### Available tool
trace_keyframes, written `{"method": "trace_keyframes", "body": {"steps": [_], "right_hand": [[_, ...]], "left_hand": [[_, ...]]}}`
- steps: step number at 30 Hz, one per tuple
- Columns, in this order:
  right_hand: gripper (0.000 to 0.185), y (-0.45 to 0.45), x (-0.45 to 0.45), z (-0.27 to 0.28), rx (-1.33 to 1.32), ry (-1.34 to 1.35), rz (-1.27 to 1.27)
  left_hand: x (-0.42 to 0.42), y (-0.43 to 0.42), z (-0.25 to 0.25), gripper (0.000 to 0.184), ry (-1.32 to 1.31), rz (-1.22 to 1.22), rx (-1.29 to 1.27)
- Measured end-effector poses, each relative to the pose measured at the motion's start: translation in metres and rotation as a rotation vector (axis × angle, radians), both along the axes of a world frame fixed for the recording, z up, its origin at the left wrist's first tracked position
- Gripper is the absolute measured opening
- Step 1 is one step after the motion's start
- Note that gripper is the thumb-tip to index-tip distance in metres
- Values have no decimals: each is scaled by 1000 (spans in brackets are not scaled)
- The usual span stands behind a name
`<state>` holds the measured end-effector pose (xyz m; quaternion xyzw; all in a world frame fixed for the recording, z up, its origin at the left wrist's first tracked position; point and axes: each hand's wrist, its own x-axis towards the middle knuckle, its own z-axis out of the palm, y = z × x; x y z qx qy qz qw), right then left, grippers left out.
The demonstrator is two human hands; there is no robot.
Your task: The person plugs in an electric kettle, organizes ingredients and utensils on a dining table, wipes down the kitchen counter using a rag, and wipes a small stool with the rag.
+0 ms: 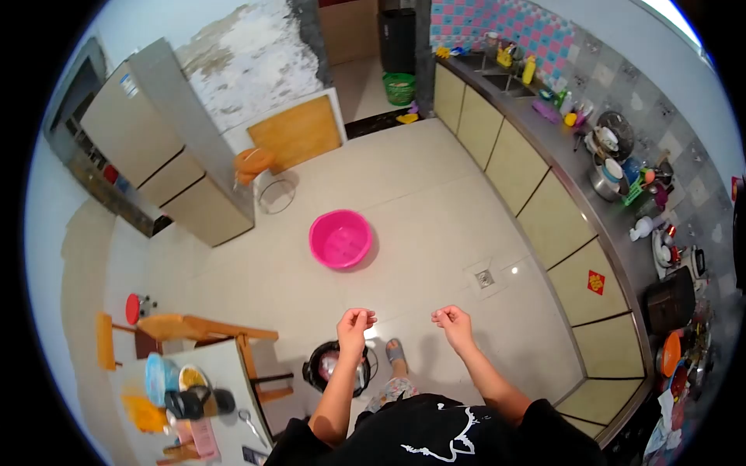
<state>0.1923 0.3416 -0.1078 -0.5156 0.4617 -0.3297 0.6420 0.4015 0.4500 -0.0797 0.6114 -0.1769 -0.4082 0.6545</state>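
A bright pink plastic basin (340, 237) sits on the pale tiled floor (423, 210), slightly left of the middle of the frame. Below it, near lower centre, a round black tub (312, 373) has contents (329, 362) too unclear to name, and the left forearm (334, 400) partly covers it. The left hand (355, 326), between basin and tub in the view, and the right hand (453, 322), right of centre, are both released and apart, fingers loosely curled toward the thumbs. A sandalled foot (396, 353) shows lower down between them. At lower left, a wooden chair (179, 326) stands beside a cluttered tabletop (242, 373); at upper left is a tall refrigerator (183, 128); along the right side, a kitchen tabletop (573, 175) carries a metal pot (603, 185) and a yellow bottle (529, 70)
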Motion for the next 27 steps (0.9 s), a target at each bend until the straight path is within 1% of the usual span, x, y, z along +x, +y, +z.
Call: {"method": "trace_keyframes", "body": {"steps": [3, 5, 8, 11, 13, 14, 16, 20, 22, 26, 27], "right_hand": [[10, -47, 24, 22, -22, 32, -16], [10, -85, 37, 33, -45, 20, -48], [11, -129, 37, 32, -51, 31, -113], [14, -173, 14, 27, -40, 23, -238], [11, -199, -12, 16, -24, -12, -382], [11, -215, -26, 11, -27, -24, -403], [17, -245, -57, -6, 25, -23, -481], [16, -320, -102, -34, -25, -123, -546], [16, -351, -116, -29, 71, -50, -596], [16, -423, -138, -51, 41, -54, -618], [15, -441, -141, -54, -1, -50, -620]], "left_hand": [[21, -49, 8, 14, 28, -13, -54], [33, -88, 3, 13, 27, -61, -73], [41, -147, 3, 13, 16, -150, -71], [33, -206, 7, 12, 5, -252, -76], [23, -249, 9, 12, -9, -313, -85], [16, -270, 9, 12, -12, -341, -66], [2, -311, 3, 12, -17, -380, -48], [-36, -399, -1, 13, -56, -429, -30], [-58, -437, 3, 14, -33, -450, 53], [-93, -529, 3, 13, -50, -584, 47], [-99, -553, 8, 13, -53, -595, 55]]}}
